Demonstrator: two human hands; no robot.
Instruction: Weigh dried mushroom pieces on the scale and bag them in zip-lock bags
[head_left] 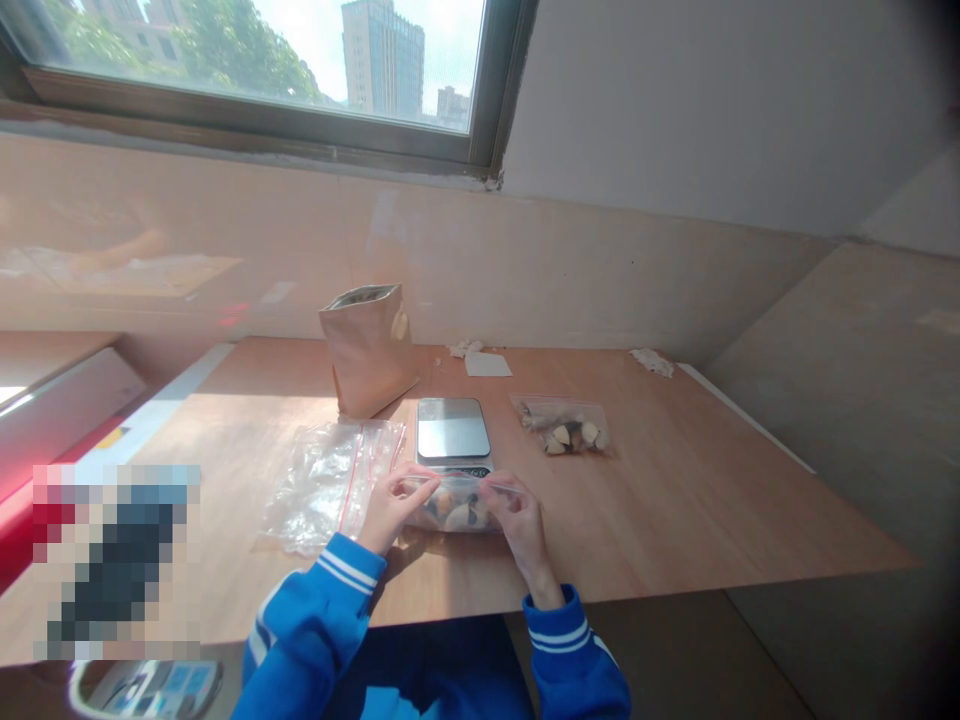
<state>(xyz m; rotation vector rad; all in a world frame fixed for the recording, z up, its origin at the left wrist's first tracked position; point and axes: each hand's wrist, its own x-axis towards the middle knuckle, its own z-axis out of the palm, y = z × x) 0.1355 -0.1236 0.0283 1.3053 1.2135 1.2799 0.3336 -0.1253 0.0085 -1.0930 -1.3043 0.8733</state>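
Note:
A clear zip-lock bag [454, 512] with several pale and dark chunks inside lies at the front of the table, before a small kitchen scale [452, 428]. My left hand [397, 503] pinches the left end of its top edge. At the right end of that edge, my right hand [519, 515] pinches too, thumb and fingers closed. The bag's top covers part of the scale's dark display. Flat clear bags with red zip lines [326, 485] are spread beside my left hand. Right of the scale rests another filled zip-lock bag [574, 428].
An upright brown paper pouch [367, 350], its top open, stands behind the flat bags. White paper [487, 364] and crumpled tissue [652, 362] lie near the wall. A blurred-out dark object [124, 560] is at the table's left.

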